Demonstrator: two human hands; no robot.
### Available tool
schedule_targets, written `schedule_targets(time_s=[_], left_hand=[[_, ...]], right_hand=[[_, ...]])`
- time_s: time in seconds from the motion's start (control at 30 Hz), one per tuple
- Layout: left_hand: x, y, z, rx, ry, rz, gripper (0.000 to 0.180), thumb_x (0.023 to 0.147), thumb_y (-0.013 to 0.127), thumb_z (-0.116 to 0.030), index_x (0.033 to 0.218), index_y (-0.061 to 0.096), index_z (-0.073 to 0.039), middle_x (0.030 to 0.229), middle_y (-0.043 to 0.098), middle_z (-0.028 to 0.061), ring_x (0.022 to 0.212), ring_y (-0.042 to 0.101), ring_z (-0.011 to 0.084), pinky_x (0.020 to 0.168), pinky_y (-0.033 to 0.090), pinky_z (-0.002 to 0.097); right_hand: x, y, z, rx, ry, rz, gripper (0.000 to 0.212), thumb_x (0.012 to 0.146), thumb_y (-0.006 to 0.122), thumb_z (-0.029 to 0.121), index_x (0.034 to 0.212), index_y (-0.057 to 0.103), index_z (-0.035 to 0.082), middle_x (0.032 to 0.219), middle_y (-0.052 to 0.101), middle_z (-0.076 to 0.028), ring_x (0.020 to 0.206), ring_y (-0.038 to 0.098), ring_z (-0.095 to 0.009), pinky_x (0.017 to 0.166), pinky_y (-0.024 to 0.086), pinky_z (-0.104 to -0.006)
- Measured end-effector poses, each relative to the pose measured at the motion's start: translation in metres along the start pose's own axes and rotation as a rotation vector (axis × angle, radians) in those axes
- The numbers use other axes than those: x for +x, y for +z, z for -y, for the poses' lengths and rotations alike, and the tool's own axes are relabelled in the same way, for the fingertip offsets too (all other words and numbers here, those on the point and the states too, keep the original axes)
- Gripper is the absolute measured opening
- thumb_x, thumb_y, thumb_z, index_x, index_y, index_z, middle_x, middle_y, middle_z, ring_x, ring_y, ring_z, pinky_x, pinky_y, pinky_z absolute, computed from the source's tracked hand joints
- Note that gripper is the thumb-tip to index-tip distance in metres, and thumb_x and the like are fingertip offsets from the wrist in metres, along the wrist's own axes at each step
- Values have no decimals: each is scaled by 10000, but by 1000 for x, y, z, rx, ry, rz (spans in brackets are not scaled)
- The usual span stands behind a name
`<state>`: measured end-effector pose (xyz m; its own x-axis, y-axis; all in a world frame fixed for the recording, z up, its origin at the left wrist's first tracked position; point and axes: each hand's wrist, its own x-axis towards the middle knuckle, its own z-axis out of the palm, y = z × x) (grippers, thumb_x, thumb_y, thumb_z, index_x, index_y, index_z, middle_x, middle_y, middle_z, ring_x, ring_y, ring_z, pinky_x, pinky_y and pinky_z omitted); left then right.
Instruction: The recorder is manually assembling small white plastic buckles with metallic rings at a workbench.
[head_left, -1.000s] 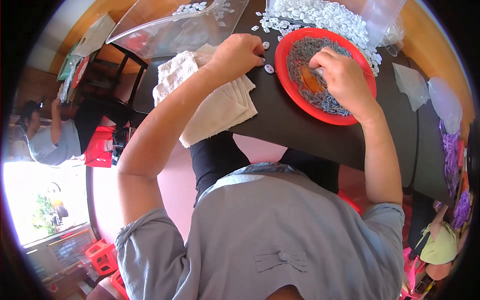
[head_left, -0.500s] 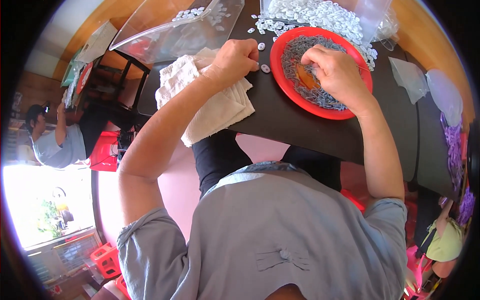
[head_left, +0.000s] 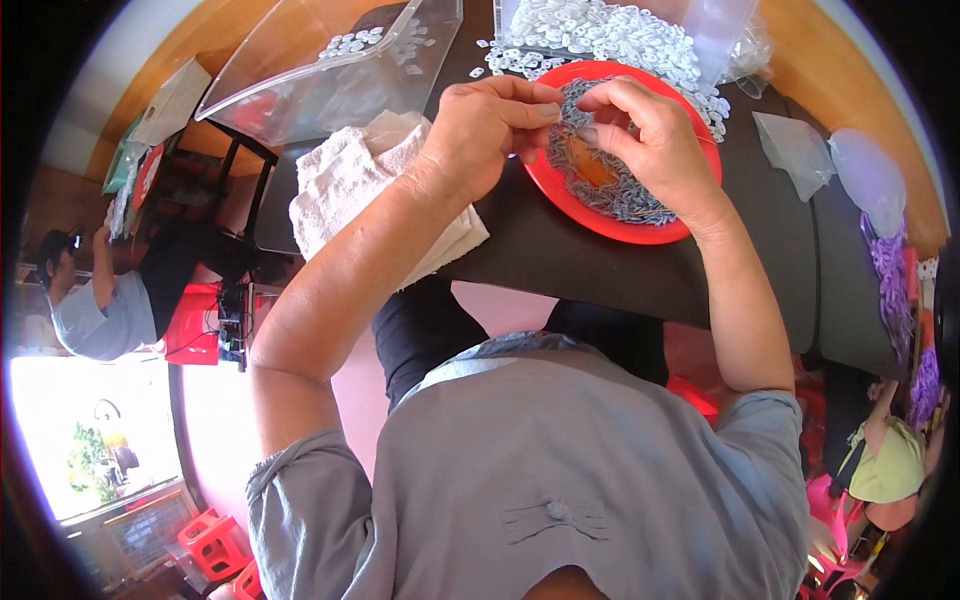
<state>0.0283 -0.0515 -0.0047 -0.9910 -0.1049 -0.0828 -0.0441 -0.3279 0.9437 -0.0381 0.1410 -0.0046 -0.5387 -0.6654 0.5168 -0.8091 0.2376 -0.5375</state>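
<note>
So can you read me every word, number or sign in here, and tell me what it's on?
There are none I can read.
Red plate and the little grey pieces on it: no writing shows.
White pieces: no letters can be made out.
Folded cloth: no writing shows.
Panel below the bright window: any marks are too small and blurred to read.

My left hand (head_left: 490, 130): thumb and forefinger pointing rightward, grip unclear | My right hand (head_left: 655, 145): thumb and forefinger parted, just beside the left's fingertips | My left forearm (head_left: 375, 245), right forearm (head_left: 748, 280): bare, raised inward from bent elbows
</note>
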Motion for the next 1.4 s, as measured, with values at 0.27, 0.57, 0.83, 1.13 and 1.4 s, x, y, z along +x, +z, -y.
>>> schedule_targets(time_s=[0.27, 0.57, 0.83, 1.13, 1.4], left_hand=[[13, 22, 11, -182, -81, -10, 55, 855, 627, 3, 887, 633, 47, 756, 630, 122, 613, 607, 208, 530, 476, 312], [16, 25, -5, 572, 219, 82, 132, 817, 716, -84, 851, 661, 31, 690, 626, 38, 582, 579, 84, 518, 472, 243], [24, 19, 6, 673, 316, 198, 102, 825, 710, -80, 870, 665, 0, 672, 609, 12, 569, 555, 60, 503, 436, 211], [35, 2, 17, 184, 95, 127, 91, 817, 706, -38, 857, 652, 24, 690, 614, 42, 533, 557, 93, 428, 419, 220], [28, 6, 12, 162, 99, 151, 94, 811, 707, -37, 844, 651, 31, 695, 621, 56, 526, 558, 106, 432, 439, 238]], right_hand=[[-1, -2, -6, 101, 23, -71, 60, 890, 606, 25, 928, 584, -17, 778, 597, -18, 717, 553, -93, 667, 463, -231], [3, -12, -7, 467, 422, 12, 156, 936, 569, 194, 901, 625, 52, 716, 579, 22, 636, 534, -53, 541, 370, -195], [4, -19, -17, 697, 648, 136, 198, 923, 593, 211, 852, 634, 31, 701, 595, 7, 628, 568, -69, 534, 375, -203], [-1, -24, -31, -469, 103, 217, 103, 774, 650, 116, 866, 638, 72, 798, 621, -86, 743, 611, -276, 681, 466, -363], [2, -18, -30, -392, 134, 215, 92, 781, 636, 99, 856, 635, 45, 846, 642, -100, 824, 626, -295, 728, 480, -391]])
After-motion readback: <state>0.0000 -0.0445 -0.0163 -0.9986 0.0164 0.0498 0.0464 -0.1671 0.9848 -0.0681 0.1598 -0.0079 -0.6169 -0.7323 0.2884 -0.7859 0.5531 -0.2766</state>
